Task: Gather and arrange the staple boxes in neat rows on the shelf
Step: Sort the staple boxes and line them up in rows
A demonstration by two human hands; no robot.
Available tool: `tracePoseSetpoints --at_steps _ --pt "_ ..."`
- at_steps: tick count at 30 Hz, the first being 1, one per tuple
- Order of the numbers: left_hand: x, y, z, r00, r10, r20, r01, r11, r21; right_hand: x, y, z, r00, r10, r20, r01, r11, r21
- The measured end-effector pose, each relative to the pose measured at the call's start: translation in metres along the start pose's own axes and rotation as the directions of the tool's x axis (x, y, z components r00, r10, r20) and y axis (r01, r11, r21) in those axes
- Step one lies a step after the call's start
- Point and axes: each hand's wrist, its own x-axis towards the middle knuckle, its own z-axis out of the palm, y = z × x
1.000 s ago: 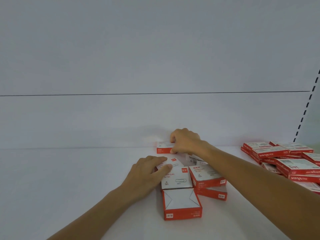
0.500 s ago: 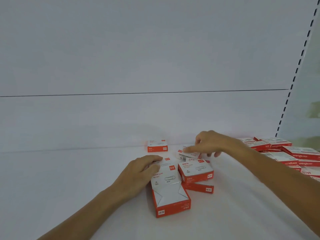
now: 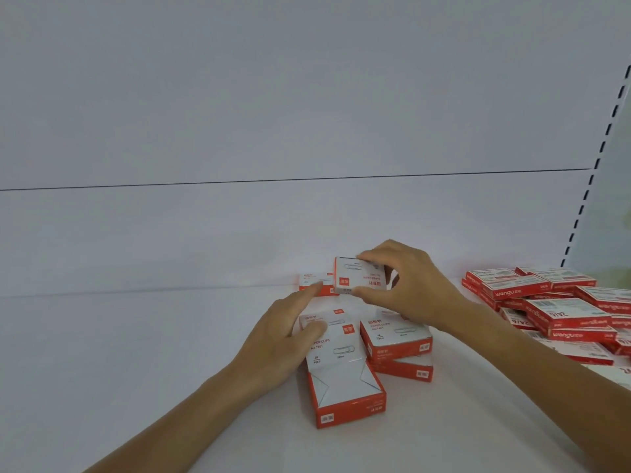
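My right hand (image 3: pixel 408 285) grips a small red and white box (image 3: pixel 358 276) and holds it tilted above the shelf. Just behind it, another box (image 3: pixel 314 280) stands against the back wall. My left hand (image 3: pixel 283 332) lies with spread fingers on a box (image 3: pixel 333 332) in the loose cluster. In front of that one lies a box (image 3: pixel 345 394) with its folded underside up. To the right of the cluster, two boxes (image 3: pixel 397 339) lie stacked.
A jumbled pile of flatter red staple boxes (image 3: pixel 560 308) fills the right end of the white shelf (image 3: pixel 136 370). The back wall (image 3: pixel 239 233) rises behind. A slotted upright (image 3: pixel 594 165) runs up at the far right.
My right hand left the box it set by the back wall, reached into the cluster and lifted another box. The left hand stayed on its box, with the fingers now stretched further back.
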Motion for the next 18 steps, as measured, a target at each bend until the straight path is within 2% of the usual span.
tracePoseSetpoints --at_steps 6,12,15,18 --pt "-0.003 0.006 0.004 0.998 0.061 0.018 -0.061 0.998 -0.026 -0.003 -0.006 0.003 0.975 -0.171 -0.141 0.169 0.985 -0.028" --pt "0.000 0.005 0.002 0.998 0.054 0.029 -0.056 0.997 0.050 -0.002 -0.005 -0.002 0.970 -0.222 -0.098 0.219 0.975 -0.035" --pt "0.002 0.000 0.000 0.996 0.043 0.082 -0.055 0.987 0.152 0.000 -0.001 -0.006 0.994 -0.088 -0.060 0.087 0.996 -0.008" --pt "0.004 -0.006 0.001 0.997 -0.007 0.083 -0.008 0.985 0.173 0.004 0.010 -0.005 0.994 0.108 0.032 -0.105 0.992 -0.076"
